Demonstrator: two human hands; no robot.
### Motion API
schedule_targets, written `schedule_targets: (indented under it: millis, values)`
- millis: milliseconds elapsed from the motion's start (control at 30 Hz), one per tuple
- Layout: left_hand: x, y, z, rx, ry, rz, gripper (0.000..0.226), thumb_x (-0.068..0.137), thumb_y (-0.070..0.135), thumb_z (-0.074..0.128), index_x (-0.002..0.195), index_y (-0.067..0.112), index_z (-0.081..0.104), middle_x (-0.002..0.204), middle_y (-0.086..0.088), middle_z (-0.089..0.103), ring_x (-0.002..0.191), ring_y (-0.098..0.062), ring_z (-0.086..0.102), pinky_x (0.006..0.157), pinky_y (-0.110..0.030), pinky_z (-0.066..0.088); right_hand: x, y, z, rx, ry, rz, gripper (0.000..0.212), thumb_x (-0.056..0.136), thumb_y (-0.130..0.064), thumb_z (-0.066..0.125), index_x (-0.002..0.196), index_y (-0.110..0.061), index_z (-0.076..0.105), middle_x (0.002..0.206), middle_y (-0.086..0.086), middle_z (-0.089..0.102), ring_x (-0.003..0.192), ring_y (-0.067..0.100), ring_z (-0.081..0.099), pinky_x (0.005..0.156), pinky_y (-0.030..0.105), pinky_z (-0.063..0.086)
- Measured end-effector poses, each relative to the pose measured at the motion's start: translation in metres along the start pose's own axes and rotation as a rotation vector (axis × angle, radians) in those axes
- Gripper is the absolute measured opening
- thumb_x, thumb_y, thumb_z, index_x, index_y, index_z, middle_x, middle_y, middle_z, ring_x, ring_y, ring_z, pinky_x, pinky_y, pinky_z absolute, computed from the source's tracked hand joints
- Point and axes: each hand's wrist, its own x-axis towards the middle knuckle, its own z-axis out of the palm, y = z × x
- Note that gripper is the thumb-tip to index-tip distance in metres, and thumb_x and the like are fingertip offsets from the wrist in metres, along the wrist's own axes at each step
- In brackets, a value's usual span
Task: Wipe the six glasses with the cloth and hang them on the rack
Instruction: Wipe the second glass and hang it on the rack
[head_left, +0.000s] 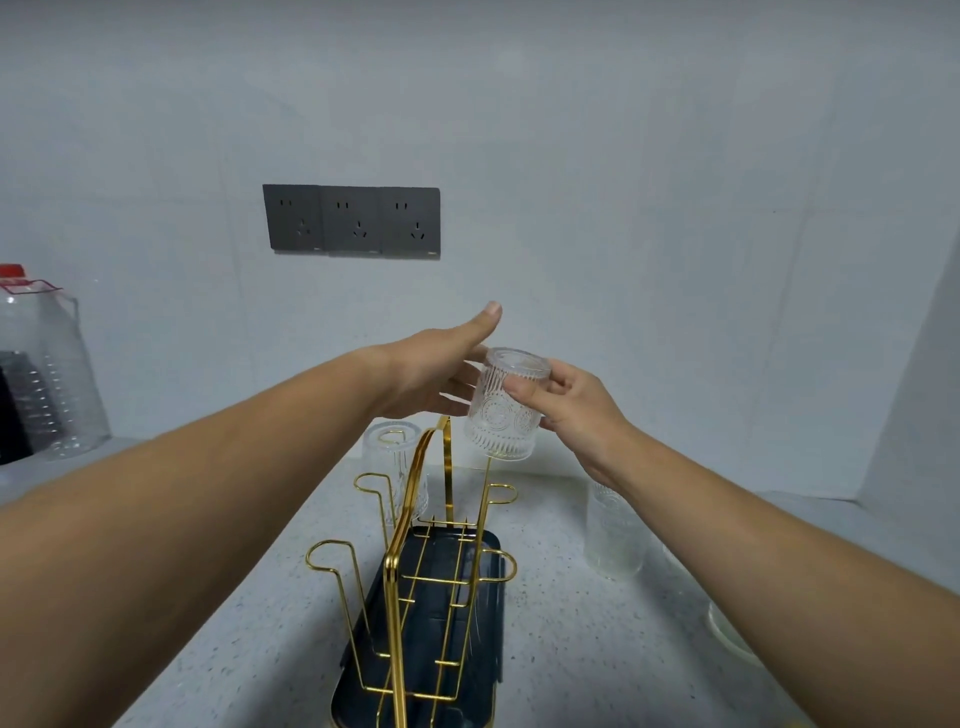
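My right hand (574, 410) grips a clear embossed glass (506, 408), held upside down above the far right peg of the gold wire rack (415, 561). My left hand (441, 371) is spread open just behind and left of that glass, thumb up, fingers near its side. One glass (392, 457) hangs upside down on the rack's far left peg. The other pegs are bare. Another glass (615, 535) stands on the counter to the right, partly behind my right forearm. A further glass rim (727, 631) shows under that forearm. No cloth is visible.
The rack stands on a dark tray (483, 670) on a speckled grey counter (234, 623). A large clear plastic bottle (47, 369) with a red cap sits at far left. A grey triple wall socket (353, 221) is on the wall behind.
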Motion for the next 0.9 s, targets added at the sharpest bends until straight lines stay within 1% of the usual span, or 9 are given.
schedule_targets:
  millis: [67,200,333,400,500,667,767,833,900]
  values:
    - [0.004,-0.002,0.0,0.001,0.012,-0.013,0.091,0.094,0.08,0.021,0.142,0.012,0.057,0.132,-0.009,0.067,0.118,-0.021,0.064,0.092,-0.03,0.052,0.001,0.007,0.0,-0.023,0.003,-0.025,0.028,0.087,-0.024,0.079,0.114,-0.027,0.071,0.108,-0.007,0.078,0.101,0.006,0.074,0.091,0.027,0.057]
    - [0.01,-0.008,0.001,0.019,0.012,-0.044,0.094,0.095,0.08,0.019,0.137,0.007,0.06,0.129,-0.012,0.068,0.119,-0.023,0.065,0.097,-0.033,0.053,0.002,0.019,-0.001,-0.059,-0.008,-0.056,0.031,0.087,-0.021,0.08,0.115,-0.027,0.07,0.106,-0.011,0.078,0.096,-0.002,0.073,0.076,0.014,0.056]
    - [0.015,-0.013,0.004,0.054,0.019,-0.094,0.1,0.093,0.082,0.017,0.134,0.001,0.06,0.127,-0.016,0.067,0.119,-0.027,0.064,0.107,-0.041,0.051,0.003,0.033,0.002,-0.078,-0.01,-0.05,0.037,0.086,-0.022,0.081,0.121,-0.022,0.07,0.11,-0.01,0.077,0.098,-0.003,0.072,0.075,0.011,0.055]
    - [0.017,-0.014,0.004,0.065,0.023,-0.115,0.105,0.092,0.083,0.015,0.138,-0.003,0.055,0.133,-0.02,0.064,0.124,-0.03,0.061,0.113,-0.044,0.046,0.003,0.039,0.003,-0.107,-0.018,-0.047,0.042,0.085,-0.025,0.082,0.125,-0.021,0.069,0.113,-0.01,0.076,0.1,-0.002,0.071,0.075,0.01,0.054]
    - [0.019,-0.011,0.004,0.056,0.007,-0.158,0.11,0.091,0.084,0.016,0.149,-0.006,0.039,0.146,-0.026,0.053,0.134,-0.037,0.054,0.118,-0.048,0.041,0.002,0.048,0.006,-0.142,-0.04,-0.035,0.045,0.085,-0.027,0.082,0.128,-0.022,0.068,0.114,-0.01,0.076,0.102,-0.002,0.071,0.077,0.01,0.054]
    - [0.023,-0.004,0.003,0.056,-0.034,-0.22,0.114,0.09,0.086,0.019,0.156,-0.007,0.025,0.151,-0.035,0.043,0.134,-0.045,0.052,0.116,-0.049,0.042,0.001,0.059,0.004,-0.15,-0.067,-0.001,0.049,0.084,-0.028,0.083,0.13,-0.021,0.066,0.115,-0.007,0.076,0.105,0.002,0.071,0.081,0.013,0.055]
    - [0.026,0.001,0.006,0.069,-0.066,-0.266,0.113,0.09,0.085,0.022,0.158,-0.006,0.018,0.153,-0.038,0.038,0.135,-0.048,0.051,0.112,-0.048,0.044,0.0,0.062,0.002,-0.158,-0.083,0.022,0.05,0.083,-0.028,0.084,0.13,-0.023,0.066,0.116,-0.009,0.076,0.105,0.0,0.071,0.079,0.01,0.054]
    - [0.028,0.003,0.009,0.071,-0.078,-0.299,0.114,0.09,0.085,0.024,0.16,-0.005,0.013,0.154,-0.039,0.035,0.136,-0.05,0.049,0.116,-0.051,0.042,-0.001,0.064,0.001,-0.157,-0.094,0.032,0.047,0.083,-0.026,0.084,0.127,-0.024,0.067,0.114,-0.009,0.076,0.103,-0.001,0.071,0.078,0.009,0.054]
    - [0.028,0.004,0.012,0.085,-0.08,-0.318,0.114,0.09,0.085,0.024,0.161,-0.003,0.01,0.155,-0.039,0.034,0.136,-0.051,0.048,0.116,-0.052,0.042,-0.002,0.067,0.001,-0.159,-0.108,0.043,0.047,0.083,-0.025,0.084,0.127,-0.023,0.067,0.113,-0.008,0.077,0.104,0.001,0.072,0.084,0.014,0.055]
